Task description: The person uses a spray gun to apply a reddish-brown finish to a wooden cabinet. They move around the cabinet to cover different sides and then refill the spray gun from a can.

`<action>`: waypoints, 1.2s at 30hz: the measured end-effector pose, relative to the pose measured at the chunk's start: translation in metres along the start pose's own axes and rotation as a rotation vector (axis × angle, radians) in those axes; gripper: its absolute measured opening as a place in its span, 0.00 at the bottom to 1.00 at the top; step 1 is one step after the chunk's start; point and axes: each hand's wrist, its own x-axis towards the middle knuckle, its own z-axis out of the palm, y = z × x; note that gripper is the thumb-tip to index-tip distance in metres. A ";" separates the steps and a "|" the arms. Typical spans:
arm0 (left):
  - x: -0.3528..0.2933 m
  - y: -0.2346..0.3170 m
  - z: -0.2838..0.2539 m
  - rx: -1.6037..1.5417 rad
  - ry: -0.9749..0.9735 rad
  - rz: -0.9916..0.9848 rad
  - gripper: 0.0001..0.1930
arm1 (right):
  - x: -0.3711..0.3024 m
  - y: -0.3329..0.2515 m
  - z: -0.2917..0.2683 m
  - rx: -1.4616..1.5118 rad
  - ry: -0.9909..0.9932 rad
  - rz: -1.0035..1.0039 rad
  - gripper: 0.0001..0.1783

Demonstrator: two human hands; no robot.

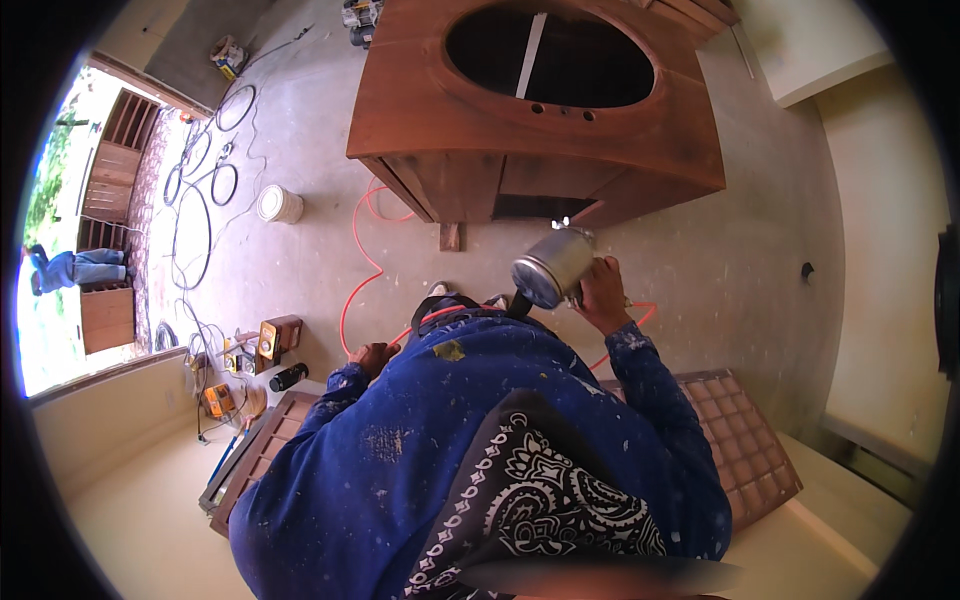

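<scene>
My right hand (pixel 603 296) is closed round the handle of a paint spray gun (pixel 553 268) with a silver metal cup, held in front of my waist and tilted. Its nozzle end points toward the cabinet. A thin red air hose (pixel 346 310) loops over the floor to my left hand (pixel 374 359), whose fingers are curled round it. More of the hose crosses my waist and shows again beside my right forearm. Ahead stands a reddish-brown wooden vanity cabinet (pixel 405 95) with a large oval opening and small holes in its top. Neither hand touches it.
A white bucket (pixel 280 204) stands to the left, near black cables (pixel 208 225). Cans (pixel 268 340) and a black bottle (pixel 289 377) sit at lower left. Panelled wooden doors (pixel 745 435) lean behind me. Another person (pixel 85 268) is outside the doorway.
</scene>
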 end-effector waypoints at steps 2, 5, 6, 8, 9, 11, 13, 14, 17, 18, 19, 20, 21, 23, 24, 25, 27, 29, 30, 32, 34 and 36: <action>0.003 -0.001 0.001 0.001 0.005 0.000 0.33 | 0.004 0.003 0.013 0.015 -0.100 0.029 0.25; 0.004 -0.003 0.001 -0.018 0.001 0.005 0.32 | 0.009 0.008 0.038 0.040 -0.307 0.088 0.27; 0.004 -0.004 0.001 -0.014 0.004 0.007 0.32 | 0.012 0.009 0.045 0.035 -0.384 0.106 0.29; 0.000 -0.005 0.002 -0.010 0.024 0.007 0.32 | 0.015 0.009 0.051 0.027 -0.450 0.117 0.31; -0.003 -0.005 0.003 0.003 0.037 0.009 0.32 | 0.016 0.008 0.051 0.023 -0.441 0.110 0.31; -0.008 -0.006 0.008 0.036 0.075 -0.007 0.33 | 0.020 0.004 0.043 0.028 -0.360 0.074 0.28; -0.011 -0.007 0.012 0.009 0.037 -0.033 0.33 | 0.020 -0.001 0.027 0.061 -0.192 0.011 0.24; -0.011 -0.008 0.015 -0.007 0.032 -0.042 0.33 | 0.022 -0.004 0.021 0.038 -0.144 -0.006 0.25; -0.010 -0.012 0.024 -0.017 0.030 -0.019 0.33 | 0.025 -0.011 0.008 0.032 0.004 -0.074 0.28; -0.010 -0.013 0.026 -0.021 0.038 -0.012 0.34 | 0.026 -0.012 0.008 0.042 0.001 -0.076 0.28; -0.011 -0.013 0.027 -0.023 0.048 -0.005 0.34 | 0.027 -0.013 0.011 0.071 -0.015 -0.071 0.28; -0.011 -0.014 0.028 -0.026 0.058 0.002 0.34 | 0.026 -0.012 0.016 0.065 -0.049 -0.059 0.28; -0.012 -0.014 0.028 -0.041 0.057 0.004 0.34 | 0.027 -0.012 0.024 0.077 -0.096 -0.041 0.27; -0.015 -0.014 0.025 -0.067 0.065 -0.002 0.34 | 0.026 -0.009 0.044 0.090 -0.187 -0.020 0.27; -0.016 -0.014 0.023 -0.042 0.062 0.004 0.34 | 0.026 -0.008 0.052 0.090 -0.233 -0.014 0.27; -0.018 -0.014 0.021 -0.015 0.067 0.002 0.34 | 0.026 -0.007 0.060 0.083 -0.323 0.023 0.27; -0.022 -0.015 0.017 0.013 0.067 -0.007 0.33 | 0.027 -0.007 0.070 0.071 -0.328 -0.007 0.30; -0.027 -0.017 0.016 0.018 0.064 -0.023 0.33 | 0.029 -0.010 0.068 0.066 -0.299 -0.014 0.30; -0.029 -0.019 0.017 0.011 0.059 -0.025 0.33 | 0.029 -0.013 0.062 0.070 -0.245 -0.020 0.29; -0.031 -0.022 0.019 0.015 0.064 -0.041 0.33 | 0.032 -0.019 0.047 0.078 -0.138 -0.044 0.27; -0.030 -0.023 0.022 -0.010 0.051 -0.040 0.33 | 0.035 -0.025 0.033 0.108 -0.033 -0.073 0.26; -0.028 -0.025 0.020 -0.018 0.051 -0.033 0.33 | 0.040 -0.031 0.027 0.107 0.035 -0.116 0.26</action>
